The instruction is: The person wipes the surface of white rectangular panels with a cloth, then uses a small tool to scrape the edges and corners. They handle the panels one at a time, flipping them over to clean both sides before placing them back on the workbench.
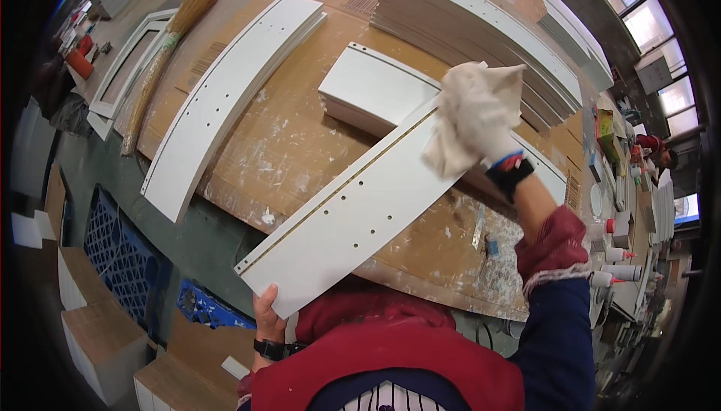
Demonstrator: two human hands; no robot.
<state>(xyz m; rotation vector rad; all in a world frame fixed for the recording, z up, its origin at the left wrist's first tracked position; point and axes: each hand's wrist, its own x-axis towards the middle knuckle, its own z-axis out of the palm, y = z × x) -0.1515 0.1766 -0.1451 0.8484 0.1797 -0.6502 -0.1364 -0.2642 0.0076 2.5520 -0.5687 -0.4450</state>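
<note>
A long white board (323, 253) with several drilled holes and a brown groove along one edge slants across the middle, from lower left to upper right. My left hand (269, 315), bare with a dark watch at the wrist, grips its near lower end, the thumb on the top face. At the far end my right hand (490, 132), in a white glove, presses a cream cloth (457, 103) onto the board. The cloth and glove hide that end, and the right fingertips cannot be seen. The board lies over a low stack of white boards (379, 84).
Cardboard (255, 178), spotted with white paint, covers the table. Drilled white boards (225, 88) lie at left, and a taller stack (466, 24) stands at the back. A straw broom (169, 39) leans at far left. Blue plastic crates (120, 253) stand lower left; bottles (619, 272) are at right.
</note>
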